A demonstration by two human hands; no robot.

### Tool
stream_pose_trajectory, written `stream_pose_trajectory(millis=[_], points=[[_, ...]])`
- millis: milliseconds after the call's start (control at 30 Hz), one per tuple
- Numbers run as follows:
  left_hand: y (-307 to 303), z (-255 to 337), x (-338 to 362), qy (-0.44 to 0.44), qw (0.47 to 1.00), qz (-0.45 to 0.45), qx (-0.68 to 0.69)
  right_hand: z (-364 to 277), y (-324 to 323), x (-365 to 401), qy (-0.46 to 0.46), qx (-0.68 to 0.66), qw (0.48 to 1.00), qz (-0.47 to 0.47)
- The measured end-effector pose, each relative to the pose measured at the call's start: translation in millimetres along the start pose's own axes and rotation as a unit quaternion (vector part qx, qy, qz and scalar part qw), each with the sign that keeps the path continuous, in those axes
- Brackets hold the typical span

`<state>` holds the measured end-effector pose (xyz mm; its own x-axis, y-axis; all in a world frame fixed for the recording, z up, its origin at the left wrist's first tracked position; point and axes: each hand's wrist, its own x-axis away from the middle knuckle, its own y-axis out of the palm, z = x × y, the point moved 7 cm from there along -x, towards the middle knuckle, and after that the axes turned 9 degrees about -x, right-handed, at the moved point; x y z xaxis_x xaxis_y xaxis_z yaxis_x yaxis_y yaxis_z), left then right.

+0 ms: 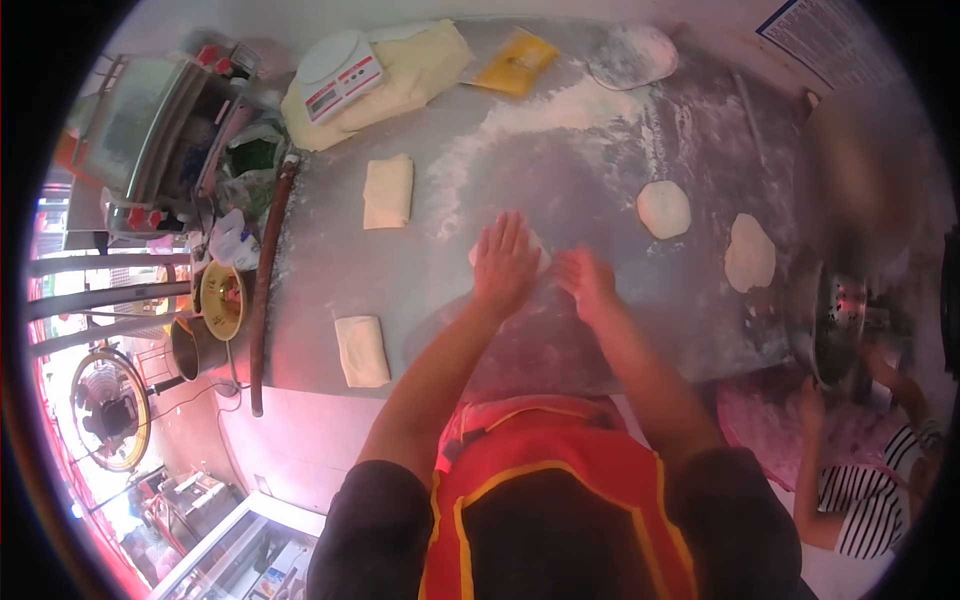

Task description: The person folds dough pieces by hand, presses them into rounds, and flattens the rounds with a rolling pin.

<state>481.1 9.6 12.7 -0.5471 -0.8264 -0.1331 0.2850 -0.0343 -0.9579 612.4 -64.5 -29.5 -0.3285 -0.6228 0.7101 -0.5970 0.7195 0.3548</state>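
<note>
A small round of dough (541, 262) lies on the floured steel worktop (450, 290), mostly hidden under my left hand (506, 262). That hand is flat on it, fingers stretched out and pointing away from me. Just right of the dough is my right hand (588, 283), slightly blurred, its fingers loosely bent and a little apart with nothing visible in them. On the left side are a folded dough piece (388, 192) and a nearer folded dough piece (362, 351). To the right sit a round dough piece (664, 209) and a flattened oval dough piece (750, 253).
A white kitchen scale (340, 85) stands on a large dough sheet (425, 65) at the back left. Beyond my hands are a yellow packet (516, 63) and scattered flour (560, 110). A long wooden rod (268, 290) lies along the left edge. Another person's arms (812, 440) reach toward a metal bowl (838, 325).
</note>
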Motion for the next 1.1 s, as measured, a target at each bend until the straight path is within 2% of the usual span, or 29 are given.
stream_pose_trajectory(millis=[67,167,267,367,467,567,633,700,800,833,867,900,933,1000,1100], points=[[4,1,-4,-0.003,1.000,-0.003,-0.019,9,19,-5,0.013,-0.004,1.000,-0.028],[5,-4,-3,-0.011,1.000,-0.008,-0.028,40,27,-26,0.045,-0.002,0.999,0.023],[4,-7,-3,-0.011,0.999,-0.008,-0.034,42,34,-34,0.055,0.026,0.998,0.033],[1,-6,-6,-0.008,0.999,-0.008,-0.035,25,34,-28,0.111,0.035,0.991,-0.070],[3,-4,-3,-0.015,0.999,-0.011,-0.031,-26,23,-51,-0.042,0.169,0.982,-0.075],[5,-5,-6,-0.017,0.999,-0.018,-0.034,-25,45,-73,0.001,0.129,0.989,-0.075],[8,-7,-6,-0.021,0.999,-0.018,-0.037,-22,68,-70,-0.108,0.351,0.925,-0.098],[10,-8,-5,-0.023,0.999,-0.026,-0.035,-16,75,-64,-0.077,0.376,0.922,-0.048],[5,-3,-4,-0.020,0.999,-0.022,-0.040,-10,75,-81,-0.098,0.413,0.903,-0.062],[1,-3,-5,-0.018,0.999,-0.015,-0.045,-21,85,-75,-0.170,0.534,0.821,-0.108],[0,-9,-5,-0.024,1.000,0.009,-0.001,-32,96,-69,-0.238,0.639,0.716,-0.151],[4,-20,-1,-0.033,0.998,0.031,0.043,-38,111,-56,-0.299,0.726,0.589,-0.190],[2,-28,4,-0.045,0.994,0.051,0.088,-51,116,-46,-0.327,0.658,0.657,-0.167],[-8,-75,26,-0.161,0.975,0.073,0.135,-62,111,-24,-0.362,0.501,0.777,-0.117],[-15,-108,46,-0.298,0.925,0.050,0.230,-13,113,3,-0.567,0.495,0.626,-0.205]])
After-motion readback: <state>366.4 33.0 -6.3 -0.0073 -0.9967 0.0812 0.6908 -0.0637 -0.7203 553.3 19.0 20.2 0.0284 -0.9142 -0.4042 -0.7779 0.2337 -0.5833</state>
